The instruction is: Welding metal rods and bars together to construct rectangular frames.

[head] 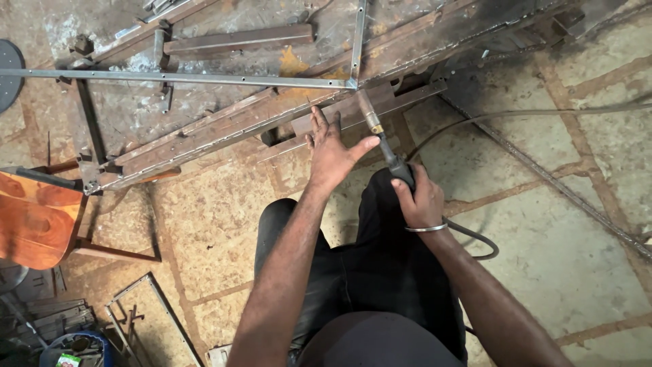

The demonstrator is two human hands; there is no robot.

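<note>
While the right hand [420,197] grips the welding torch [382,139], the left hand [333,151] lies open and flat on the steel bar [339,115].

The torch nozzle points at the corner of the thin metal frame [350,83], which lies on the rusty table [204,129]; its cable [475,245] loops behind the wrist. To do this step well, I judge the open hand should press the bar firmly but stay clear of the hot tip, the torch should be held at a steady angle, and the cable should hang loose.

Even, soft daylight — faint shadows, sharp focus, slight wide-angle bending at edges.
</note>
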